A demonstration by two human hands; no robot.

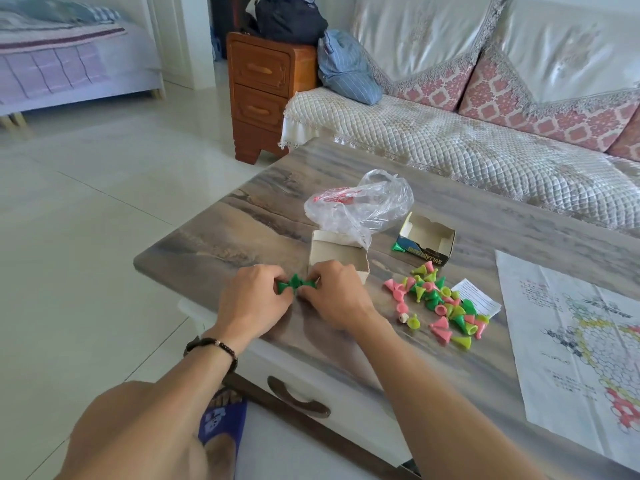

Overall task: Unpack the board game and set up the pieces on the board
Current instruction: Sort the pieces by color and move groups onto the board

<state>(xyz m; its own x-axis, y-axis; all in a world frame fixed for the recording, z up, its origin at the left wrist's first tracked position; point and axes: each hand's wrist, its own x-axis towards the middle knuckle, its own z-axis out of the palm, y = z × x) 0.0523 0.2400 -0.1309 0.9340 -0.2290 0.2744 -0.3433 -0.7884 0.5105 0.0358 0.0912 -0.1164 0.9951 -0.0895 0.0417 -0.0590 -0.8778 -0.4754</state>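
Marbled table [242, 216], both hands' fingers pinching green pieces [294, 285], row lying left-right

The bench [467, 216] fills the centre and right of the frame. Both hands meet at its left edge: left hand [252, 299], right hand [334, 296]. Directly behind them stands the open box [337, 252], with the bag [360, 207] partly in it. The lid [427, 242] lies right of the box. The pieces [438, 301] lie centre frame, and the board [575, 344] at far right.

home living room, sofa [485, 147], coffee table [242, 216]
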